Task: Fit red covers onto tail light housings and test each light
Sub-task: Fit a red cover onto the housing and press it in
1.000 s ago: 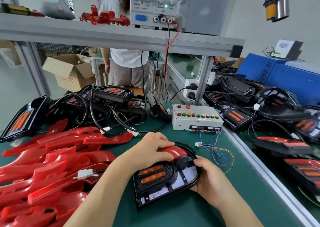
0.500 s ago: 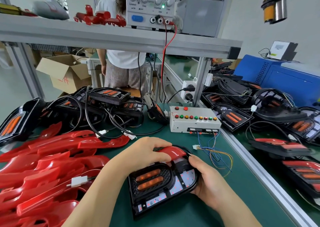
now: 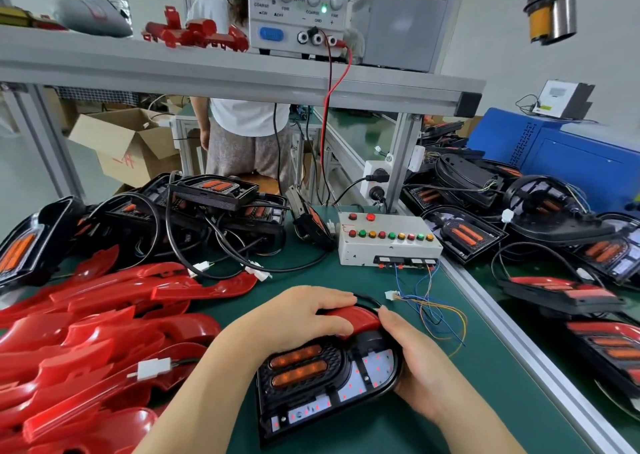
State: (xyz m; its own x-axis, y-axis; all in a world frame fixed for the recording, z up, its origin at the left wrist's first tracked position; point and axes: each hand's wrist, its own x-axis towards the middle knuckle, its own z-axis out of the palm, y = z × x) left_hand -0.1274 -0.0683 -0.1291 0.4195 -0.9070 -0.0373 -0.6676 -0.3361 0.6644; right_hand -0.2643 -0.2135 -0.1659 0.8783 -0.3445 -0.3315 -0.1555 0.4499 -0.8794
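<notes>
Red cover being squeezed home on the housing, near edge of the counter.

Head view: the left hand [image 3: 304, 318] lies curled over the red cover [image 3: 362, 317], as it did a second ago, pressing it onto the top of the black housing [image 3: 329, 384], which lies face-up on the counter [image 3: 381, 431]. The right hand [image 3: 419, 367] grips the housing's right rim. Its thumb has crept up from the side and now touches the cover's right end. That looks to me like the last seating squeeze, so fitting is nearly done. Testing seems not yet begun: the white plug [image 3: 390, 294] from the button box [image 3: 388, 242] lies free just beyond the housing.
</notes>
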